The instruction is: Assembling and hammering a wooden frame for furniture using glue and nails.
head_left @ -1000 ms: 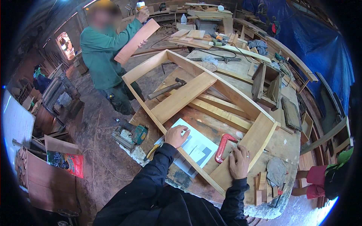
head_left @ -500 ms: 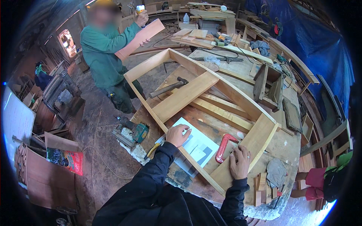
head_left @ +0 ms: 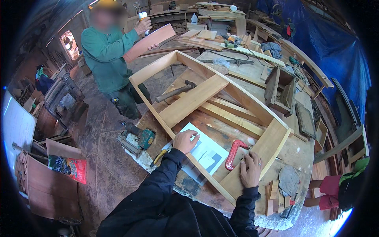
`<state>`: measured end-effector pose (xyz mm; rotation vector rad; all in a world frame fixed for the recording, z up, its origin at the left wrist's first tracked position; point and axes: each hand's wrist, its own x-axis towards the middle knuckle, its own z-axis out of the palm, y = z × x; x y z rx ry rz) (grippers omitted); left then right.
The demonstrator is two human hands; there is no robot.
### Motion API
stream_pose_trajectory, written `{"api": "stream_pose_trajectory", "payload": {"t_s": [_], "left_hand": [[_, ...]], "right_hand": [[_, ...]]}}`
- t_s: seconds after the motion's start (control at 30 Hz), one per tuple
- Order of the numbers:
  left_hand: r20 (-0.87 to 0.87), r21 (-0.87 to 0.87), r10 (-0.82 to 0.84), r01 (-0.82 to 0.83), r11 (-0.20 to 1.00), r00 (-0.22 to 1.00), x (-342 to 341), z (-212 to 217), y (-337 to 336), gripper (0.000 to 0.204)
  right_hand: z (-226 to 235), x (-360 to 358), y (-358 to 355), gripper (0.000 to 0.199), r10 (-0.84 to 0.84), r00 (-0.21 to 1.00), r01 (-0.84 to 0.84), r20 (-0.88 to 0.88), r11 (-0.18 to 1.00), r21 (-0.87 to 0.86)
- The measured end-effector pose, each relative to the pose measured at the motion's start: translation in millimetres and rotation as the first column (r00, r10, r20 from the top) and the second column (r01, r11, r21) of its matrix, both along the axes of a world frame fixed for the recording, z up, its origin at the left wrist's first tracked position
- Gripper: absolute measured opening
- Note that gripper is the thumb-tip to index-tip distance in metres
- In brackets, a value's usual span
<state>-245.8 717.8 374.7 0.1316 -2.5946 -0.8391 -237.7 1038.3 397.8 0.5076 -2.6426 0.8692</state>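
Almost nothing has changed since a moment ago: both your hands are in the same spots, so the work is holding still, not moving on. Your left hand [head_left: 186, 141] rests on the near side rail of the big wooden frame [head_left: 252, 103], with its fingers [head_left: 194, 136] curled down onto the white paper [head_left: 205, 152] that lies inside the frame. It presses the paper more than it grips it. Your right hand [head_left: 250, 170] lies flat and open on the near corner of the frame, fingers spread, holding nothing. The red clamp [head_left: 233, 154] sits on the tabletop [head_left: 298, 152] just beside that hand, between it and the paper. I cannot tell if the hand touches it. The frame lies flat and fills most of the tabletop, from your near edge to the far side. A hammer [head_left: 175, 91] lies inside the frame near its far corner, well apart from your hands. The one small change is with the other person [head_left: 108, 59] at the far left corner: the board [head_left: 149, 41] they hold is tipped a little differently now, and they keep a glue bottle [head_left: 142, 17] up by it. The paper and the clamp have not shifted.
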Motion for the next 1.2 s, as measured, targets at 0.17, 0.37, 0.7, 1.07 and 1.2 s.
{"api": "stream_pose_trajectory", "payload": {"t_s": [0.17, 0.37, 0.7, 1.07, 1.2], "left_hand": [[-0.023, -0.01, 0.0, 0.0, 1.0, 1.0, -1.4, -3.6, -1.0, 0.022], [0.031, 0.001, 0.004, -0.004, 1.0, 1.0, -0.7, -0.2, -1.6, 0.022], [-0.031, 0.02, 0.006, -0.005, 1.0, 0.999, -1.6, -2.3, -0.1, 0.02], [-0.052, -0.018, -0.02, 0.019, 1.0, 0.998, -3.7, -6.4, -4.1, 0.02], [-0.054, -0.003, -0.021, 0.021, 1.0, 0.998, -3.6, -5.4, -3.8, 0.02]], "right_hand": [[-0.2, -0.4, 0.4, 0.029, 0.002, 1.0, -0.002, 0.002, 1.0, 0.007], [0.7, -0.2, 0.1, 0.029, 0.002, 1.0, -0.002, 0.016, 1.0, 0.012], [0.4, -0.2, 0.2, 0.029, -0.006, 1.0, 0.006, 0.015, 1.0, 0.001], [2.1, 0.1, -2.2, 0.028, -0.034, 0.999, 0.034, 0.013, 0.999, 0.011], [3.2, 0.4, -2.8, 0.03, -0.04, 0.999, 0.04, 0.012, 0.999, 0.014]]}}
